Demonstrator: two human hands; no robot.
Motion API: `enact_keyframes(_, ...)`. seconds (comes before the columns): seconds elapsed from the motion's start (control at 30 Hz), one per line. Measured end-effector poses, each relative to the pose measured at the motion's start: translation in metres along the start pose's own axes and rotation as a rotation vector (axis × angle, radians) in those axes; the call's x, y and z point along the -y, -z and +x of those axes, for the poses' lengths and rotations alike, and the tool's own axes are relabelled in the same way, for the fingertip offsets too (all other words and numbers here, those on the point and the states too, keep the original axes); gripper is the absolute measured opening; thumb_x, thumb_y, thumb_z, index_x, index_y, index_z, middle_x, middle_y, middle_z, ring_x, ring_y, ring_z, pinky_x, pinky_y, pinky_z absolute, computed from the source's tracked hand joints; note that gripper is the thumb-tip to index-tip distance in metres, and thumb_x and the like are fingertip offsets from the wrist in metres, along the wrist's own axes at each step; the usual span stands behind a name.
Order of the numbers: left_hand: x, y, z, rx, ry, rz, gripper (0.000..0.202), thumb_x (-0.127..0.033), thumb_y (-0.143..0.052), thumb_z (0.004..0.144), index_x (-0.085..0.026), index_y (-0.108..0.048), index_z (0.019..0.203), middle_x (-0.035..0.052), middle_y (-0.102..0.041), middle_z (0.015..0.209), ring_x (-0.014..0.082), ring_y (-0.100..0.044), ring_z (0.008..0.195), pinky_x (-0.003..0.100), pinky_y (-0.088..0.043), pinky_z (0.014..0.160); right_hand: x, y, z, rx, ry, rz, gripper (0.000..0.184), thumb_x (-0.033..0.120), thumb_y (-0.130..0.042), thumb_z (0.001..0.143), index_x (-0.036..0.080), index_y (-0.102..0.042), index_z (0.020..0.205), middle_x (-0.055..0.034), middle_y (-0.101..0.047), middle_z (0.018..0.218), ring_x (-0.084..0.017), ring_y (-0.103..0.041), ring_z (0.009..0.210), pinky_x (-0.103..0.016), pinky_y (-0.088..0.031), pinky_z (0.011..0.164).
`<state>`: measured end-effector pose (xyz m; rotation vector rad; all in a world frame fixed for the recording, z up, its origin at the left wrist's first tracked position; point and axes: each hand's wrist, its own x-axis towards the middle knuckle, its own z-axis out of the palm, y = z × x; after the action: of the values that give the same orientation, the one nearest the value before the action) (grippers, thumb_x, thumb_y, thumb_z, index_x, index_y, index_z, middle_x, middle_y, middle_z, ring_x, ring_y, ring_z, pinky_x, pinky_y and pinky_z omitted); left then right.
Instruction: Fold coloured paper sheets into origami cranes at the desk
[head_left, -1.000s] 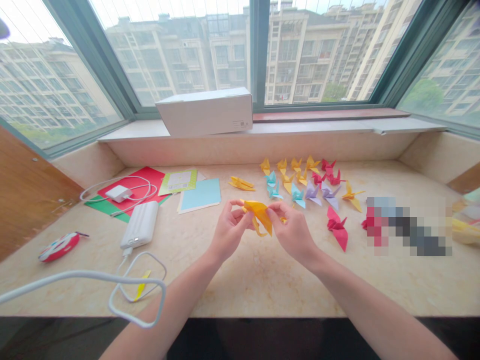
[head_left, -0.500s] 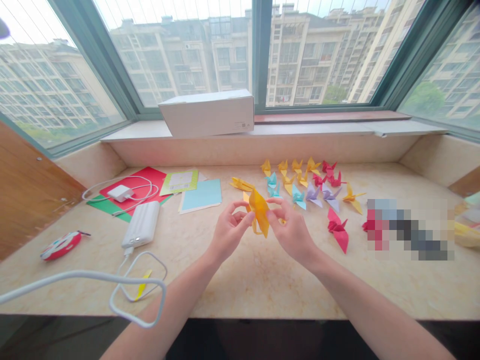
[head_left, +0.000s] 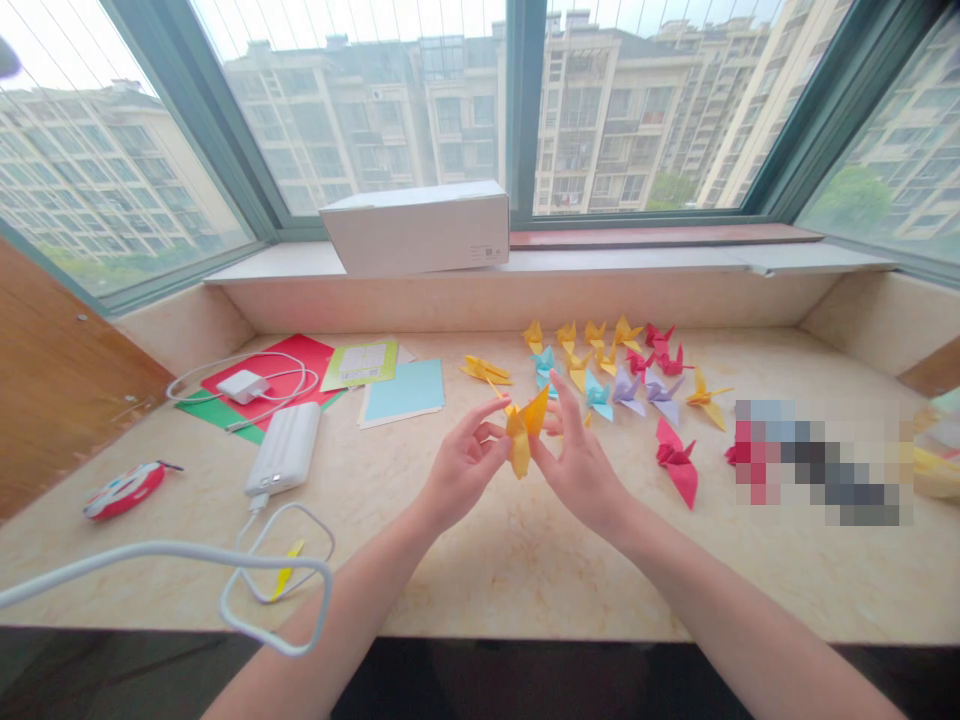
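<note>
A yellow-orange origami crane (head_left: 521, 445) is held above the counter between my two hands, one wing angled up to the right. My left hand (head_left: 461, 465) pinches its left side between thumb and fingers. On the other side, my right hand (head_left: 589, 470) has its thumb against the paper and the index finger pointing up; its other fingers curl behind, partly hidden. Just beyond my hands lies a narrow folded yellow paper piece (head_left: 484, 370). Finished cranes stand behind and to the right, among them a blue crane (head_left: 598, 395), a purple crane (head_left: 628, 390) and a red crane (head_left: 677, 462).
Left on the counter (head_left: 517, 580) are blue paper sheets (head_left: 405, 392), red paper (head_left: 300, 358), a white power bank (head_left: 283, 447) with looping cables and a red-and-white tool (head_left: 126, 490). A white box (head_left: 420, 232) sits on the windowsill. A blurred patch covers something at right.
The yellow crane has turned, and its wing now spreads up to the right. My right index finger has lifted off and points upward.
</note>
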<state>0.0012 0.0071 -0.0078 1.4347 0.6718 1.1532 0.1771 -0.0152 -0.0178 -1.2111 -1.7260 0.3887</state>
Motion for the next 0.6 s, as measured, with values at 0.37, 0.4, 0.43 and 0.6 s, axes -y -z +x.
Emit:
enact_keyframes(0.37,-0.007,-0.003,-0.002,-0.042,0.014,0.044,0.038,-0.03,-0.064,0.09,-0.019,-0.055,0.125,0.0032,-0.067,0.088,0.0147,-0.067,0.074,0.028,-0.056,0.067,0.003,0.016,0.005,-0.125,0.359,-0.543,0.024,0.019,-0.065,0.09,0.024,-0.065,0.113,-0.0136,-0.047,0.146,-0.032,-0.048,0.131,-0.052,-0.038,0.107)
enact_keyframes(0.4,-0.007,-0.002,-0.001,-0.05,0.022,0.056,0.036,-0.03,-0.062,0.091,-0.018,-0.055,0.124,0.0025,-0.067,0.084,0.0147,-0.067,0.072,0.028,-0.056,0.067,0.003,0.017,0.005,-0.125,0.373,-0.55,0.022,0.019,-0.065,0.09,0.024,-0.065,0.111,-0.0134,-0.05,0.144,-0.031,-0.05,0.129,-0.052,-0.037,0.108)
enact_keyframes(0.43,-0.008,-0.002,-0.001,-0.063,0.034,0.068,0.034,-0.031,-0.061,0.091,-0.017,-0.055,0.123,0.0015,-0.068,0.079,0.0144,-0.066,0.069,0.028,-0.055,0.066,0.002,0.017,0.006,-0.127,0.385,-0.554,0.021,0.019,-0.065,0.09,0.023,-0.065,0.11,-0.0132,-0.054,0.141,-0.03,-0.052,0.127,-0.051,-0.036,0.108)
enact_keyframes(0.6,-0.006,0.001,0.004,-0.172,0.075,0.083,0.028,-0.034,-0.068,0.086,-0.015,-0.061,0.107,-0.0023,-0.063,0.068,0.0097,-0.058,0.056,0.021,-0.046,0.055,0.003,0.019,0.007,-0.122,0.399,-0.514,0.02,0.019,-0.06,0.092,0.022,-0.063,0.111,-0.0112,-0.063,0.133,-0.027,-0.057,0.122,-0.049,-0.033,0.108)
